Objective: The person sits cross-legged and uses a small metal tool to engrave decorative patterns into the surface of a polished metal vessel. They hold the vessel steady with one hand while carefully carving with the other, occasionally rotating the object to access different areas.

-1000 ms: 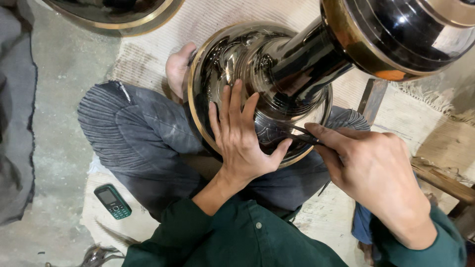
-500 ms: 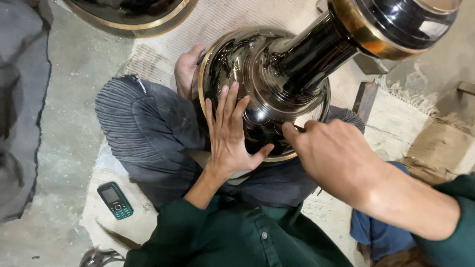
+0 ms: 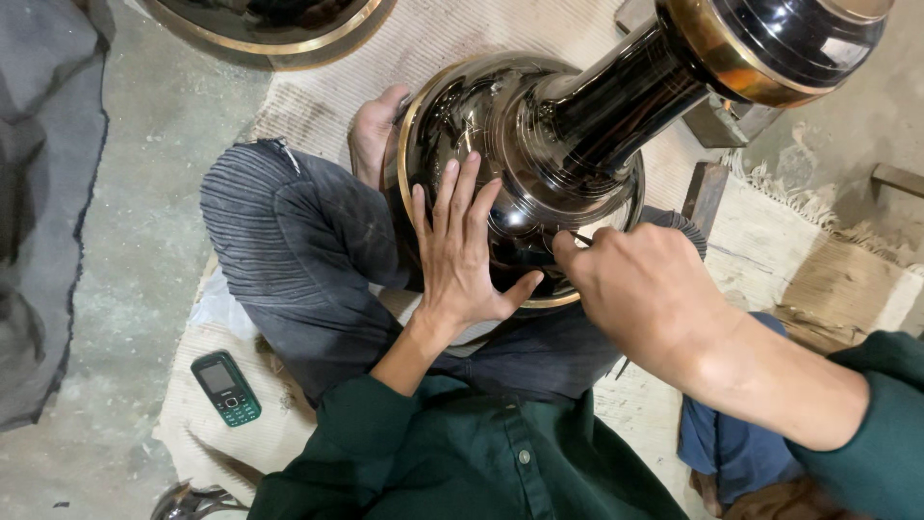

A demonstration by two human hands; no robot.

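Observation:
A large glossy black vessel (image 3: pixel 539 144) with brass-coloured rims lies tilted across my lap, its neck pointing up and right. My left hand (image 3: pixel 462 250) lies flat on its rounded body, fingers spread. My right hand (image 3: pixel 645 289) is closed around a thin metal tool (image 3: pixel 580 237), whose tip touches the vessel's surface just right of my left thumb. A bare foot (image 3: pixel 371 135) rests against the vessel's far left side.
A small green mobile phone (image 3: pixel 225 387) lies on the woven mat (image 3: pixel 318 87) at lower left. Another dark brass-rimmed vessel (image 3: pixel 269 24) sits at the top. A wooden block (image 3: pixel 707 193) and pale boards (image 3: pixel 847 289) are at right. Grey cloth (image 3: pixel 43 193) covers the left edge.
My right hand has moved left and closer to the vessel, hiding most of the tool. The view has shifted, so everything sits further right in the picture. My left hand stays flat on the vessel.

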